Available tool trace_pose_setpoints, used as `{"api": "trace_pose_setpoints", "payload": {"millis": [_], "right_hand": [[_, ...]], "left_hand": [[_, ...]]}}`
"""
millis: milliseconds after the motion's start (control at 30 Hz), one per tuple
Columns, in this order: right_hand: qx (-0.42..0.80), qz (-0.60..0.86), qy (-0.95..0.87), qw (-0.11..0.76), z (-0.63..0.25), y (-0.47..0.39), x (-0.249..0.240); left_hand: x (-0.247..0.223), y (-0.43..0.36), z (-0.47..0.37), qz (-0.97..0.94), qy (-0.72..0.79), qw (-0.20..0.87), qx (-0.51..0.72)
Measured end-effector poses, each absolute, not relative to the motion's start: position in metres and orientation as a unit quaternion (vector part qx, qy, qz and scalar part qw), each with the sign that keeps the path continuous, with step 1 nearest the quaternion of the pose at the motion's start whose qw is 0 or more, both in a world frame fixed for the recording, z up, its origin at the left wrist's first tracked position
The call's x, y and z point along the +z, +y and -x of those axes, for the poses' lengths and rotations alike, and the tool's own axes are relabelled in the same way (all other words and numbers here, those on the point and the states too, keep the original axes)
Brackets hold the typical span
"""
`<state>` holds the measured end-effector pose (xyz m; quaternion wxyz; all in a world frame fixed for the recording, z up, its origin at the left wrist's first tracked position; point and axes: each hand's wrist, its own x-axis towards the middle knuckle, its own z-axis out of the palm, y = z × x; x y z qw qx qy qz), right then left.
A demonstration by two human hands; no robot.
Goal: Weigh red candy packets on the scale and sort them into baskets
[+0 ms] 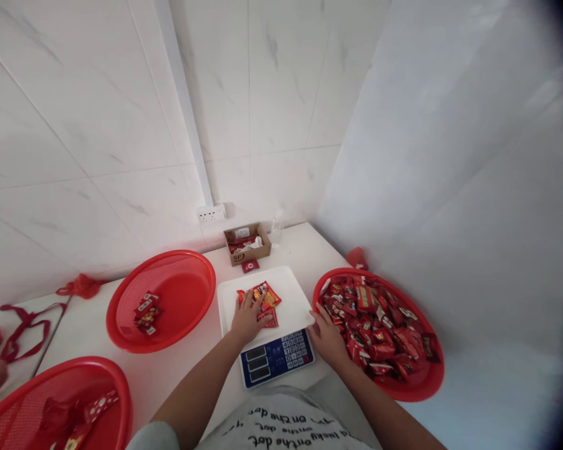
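At frame centre, the left hand (248, 321) is lying spread over red packets (269, 299) on the white tray (288, 289); the right hand (328, 337) is resting at its right edge, grip unclear. Light, flat fingers are probably serving best.

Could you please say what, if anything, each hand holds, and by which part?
The left hand touches packets on the tray, the right hand is at its right edge; whether either grips is unclear.
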<state>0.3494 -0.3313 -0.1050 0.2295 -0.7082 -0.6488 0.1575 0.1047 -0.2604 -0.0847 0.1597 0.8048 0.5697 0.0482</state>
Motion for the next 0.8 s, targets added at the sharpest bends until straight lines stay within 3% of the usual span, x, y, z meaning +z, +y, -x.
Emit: {"api": "trace_pose_setpoints", "payload": {"millis": [200,567,800], "right_hand": [[0.155,0.708,-0.652,0.221,-0.349,-0.331,-0.105],[0.159,0.717,-0.647,0.205,-0.347,-0.331,-0.102],[0.162,0.717,-0.646,0.204,-0.348,-0.330,-0.104]], "left_hand": [[-0.085,-0.263,-0.088,-0.839,0.518,0.150,0.071],[-0.076,-0.256,-0.134,-0.694,0.702,0.156,0.027],[-0.084,-0.255,-0.127,-0.753,0.646,0.124,0.032]]}}
